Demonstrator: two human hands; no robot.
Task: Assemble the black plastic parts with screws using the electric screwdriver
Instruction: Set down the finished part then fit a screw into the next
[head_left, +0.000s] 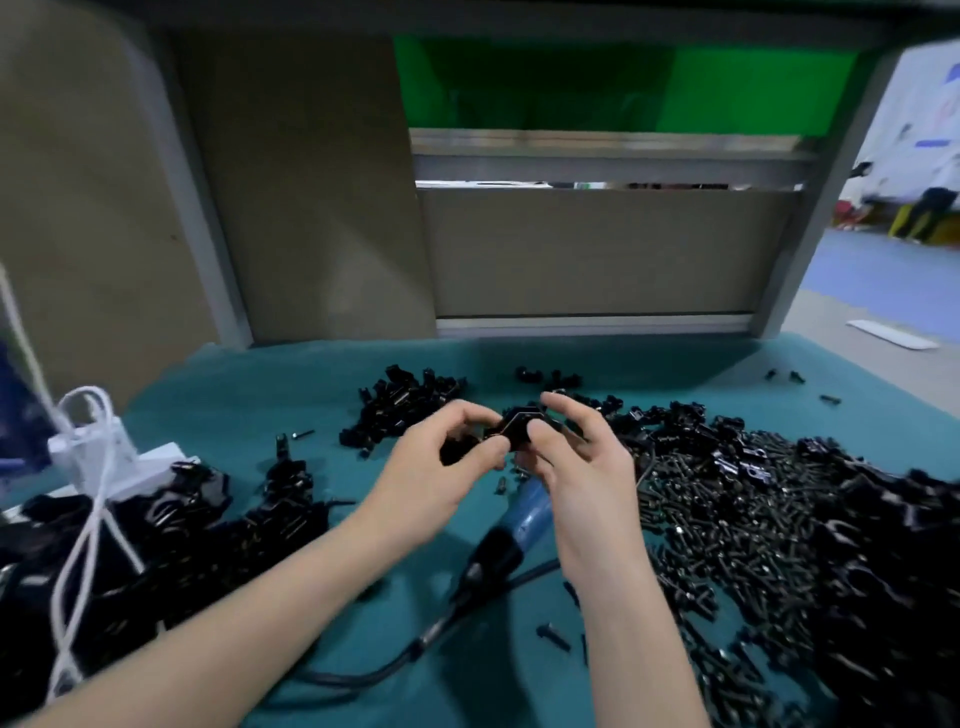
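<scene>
Left grip (441, 462) and right grip (571, 467), fingers curled, pinch black plastic part (514, 431).

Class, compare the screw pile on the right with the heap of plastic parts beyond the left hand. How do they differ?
The screw pile holds thin, small pieces; the parts heap holds chunkier ones. The screw pile spreads wide; the parts heap is smaller and compact. Both are black and lie on the teal mat.

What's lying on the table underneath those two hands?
A blue electric screwdriver lies on the teal mat below the right hand, its cable trailing toward the camera. Its tip is hidden behind that hand.
</scene>
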